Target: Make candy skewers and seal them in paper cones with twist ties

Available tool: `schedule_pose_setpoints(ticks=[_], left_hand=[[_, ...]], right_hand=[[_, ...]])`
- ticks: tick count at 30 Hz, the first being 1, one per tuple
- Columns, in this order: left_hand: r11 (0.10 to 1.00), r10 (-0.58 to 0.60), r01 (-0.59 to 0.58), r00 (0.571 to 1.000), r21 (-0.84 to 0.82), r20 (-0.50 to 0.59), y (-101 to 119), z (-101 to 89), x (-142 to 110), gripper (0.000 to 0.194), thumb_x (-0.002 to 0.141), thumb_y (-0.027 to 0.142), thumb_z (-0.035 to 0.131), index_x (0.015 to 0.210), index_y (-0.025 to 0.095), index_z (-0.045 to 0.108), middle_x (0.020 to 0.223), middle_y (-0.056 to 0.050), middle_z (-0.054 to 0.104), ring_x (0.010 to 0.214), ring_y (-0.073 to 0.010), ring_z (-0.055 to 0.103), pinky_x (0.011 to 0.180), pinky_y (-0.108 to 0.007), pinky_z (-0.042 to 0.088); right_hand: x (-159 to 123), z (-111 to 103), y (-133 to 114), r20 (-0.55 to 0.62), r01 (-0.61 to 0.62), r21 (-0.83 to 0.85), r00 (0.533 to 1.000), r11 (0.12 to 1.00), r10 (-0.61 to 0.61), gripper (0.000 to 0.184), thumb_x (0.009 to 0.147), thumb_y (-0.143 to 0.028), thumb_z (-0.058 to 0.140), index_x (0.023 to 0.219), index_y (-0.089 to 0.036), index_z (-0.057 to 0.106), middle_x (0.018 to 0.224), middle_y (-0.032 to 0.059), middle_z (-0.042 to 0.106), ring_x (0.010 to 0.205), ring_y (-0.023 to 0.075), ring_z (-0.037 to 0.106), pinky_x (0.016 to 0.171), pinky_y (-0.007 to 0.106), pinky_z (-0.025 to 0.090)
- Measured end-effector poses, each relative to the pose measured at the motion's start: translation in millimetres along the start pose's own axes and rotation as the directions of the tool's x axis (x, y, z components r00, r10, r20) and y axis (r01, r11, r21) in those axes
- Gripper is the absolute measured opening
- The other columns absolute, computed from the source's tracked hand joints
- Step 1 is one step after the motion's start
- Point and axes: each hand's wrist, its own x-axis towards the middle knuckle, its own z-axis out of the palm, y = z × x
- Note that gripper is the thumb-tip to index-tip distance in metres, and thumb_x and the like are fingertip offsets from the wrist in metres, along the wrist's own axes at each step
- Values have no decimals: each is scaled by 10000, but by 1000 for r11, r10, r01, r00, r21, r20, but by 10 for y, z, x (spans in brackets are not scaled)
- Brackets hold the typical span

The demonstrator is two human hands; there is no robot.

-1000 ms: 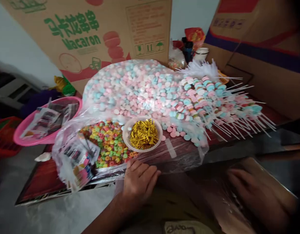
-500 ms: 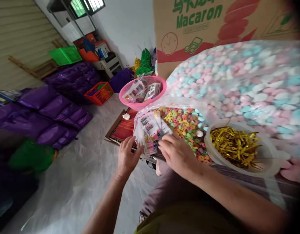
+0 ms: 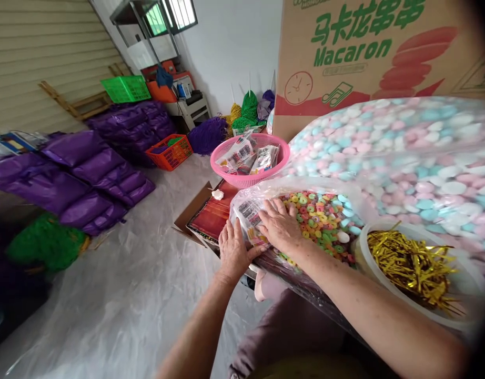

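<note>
Several small printed plastic packets (image 3: 249,212) lie at the mouth of a clear plastic bag near the table's front edge. My left hand (image 3: 233,251) rests against their near left side, fingers stretched out and holding nothing. Over the right part of the packets, my right hand (image 3: 281,225) lies with its fingers spread, covering some of them. Just right of that hand, colourful ring-shaped cereal pieces (image 3: 318,215) are heaped. A translucent white bowl (image 3: 364,247) with gold foil twist ties (image 3: 412,266) stands beyond my right forearm.
Behind the packets stands a pink basket (image 3: 248,181) with more packets. A big clear bag of pastel candies (image 3: 392,152) leans before a Macaron carton (image 3: 345,79). A red box (image 3: 213,213) lies left. Purple bundles (image 3: 80,173) and an orange crate (image 3: 170,152) are on the floor.
The view has shifted, so things sit further right. My fingers have straightened, and my right hand now lies flatter and further over the packets, with my left hand against their side.
</note>
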Motion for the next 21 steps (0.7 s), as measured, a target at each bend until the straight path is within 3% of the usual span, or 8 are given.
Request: schedule_pose_setpoints(ticks=[5,11,13,15,16,18,19,21], left_hand=[[1000,1,-2,999,-31,-33,65,-28,-28,952,708,705,531,1368,46,342,1388,-336,364,1291,-442,363,966,-589,355],[904,-30,-182,875,-386,-484,318,-482,-184,634,781,548,585,1270,174,433,1281,-206,507,1218,-328,459,985,-525,365],[665,-166,-144,928,-733,-333,532,-715,-177,742,733,601,605,1313,194,386,1248,-183,528,1107,-292,545,901,-462,451],[267,-114,159,985,-950,133,765,-896,-120,759,702,606,635,1293,177,428,1036,-132,639,873,-240,642,746,-392,520],[149,35,381,920,-913,390,880,-950,-86,720,665,561,698,1220,143,510,887,-99,668,745,-214,654,678,-361,527],[22,234,623,757,-782,610,1098,-978,-42,568,578,430,808,1023,118,642,665,-24,644,560,-147,618,575,-286,508],[-27,262,663,727,-748,635,1198,-958,-42,491,543,367,839,936,123,674,614,-1,631,518,-119,595,551,-255,493],[-117,210,646,759,-755,617,1368,-886,-80,384,515,297,857,830,149,694,593,19,636,504,-84,574,540,-211,470]], right_hand=[[110,-122,-11,-45,-22,30,999,999,23,258,892,-274,456,841,-240,707,1312,48,546,1237,319,336,983,549,205],[-356,-733,95,-220,59,87,975,994,-39,264,914,-264,430,868,-238,689,1121,60,633,1051,247,481,959,466,263],[-691,-881,169,-278,181,106,950,978,-145,236,900,-196,452,907,-226,686,868,50,667,880,189,538,941,418,305],[-1027,-972,265,-336,243,105,921,964,-195,252,893,-139,453,961,-224,680,701,23,634,788,164,552,969,424,304],[-1184,-1002,320,-365,251,128,912,959,-190,253,891,-136,460,990,-229,674,666,11,620,762,159,557,974,432,311],[-1470,-1048,439,-401,178,304,915,936,-44,267,881,-178,505,1110,-243,625,724,12,642,766,159,581,938,413,380],[-1597,-1068,496,-388,98,457,916,884,100,319,874,-225,531,1188,-253,576,811,25,664,793,162,600,890,383,429],[-1812,-1107,591,-252,-80,765,875,639,412,453,839,-352,589,1274,-263,497,985,59,671,866,176,630,780,322,500]])
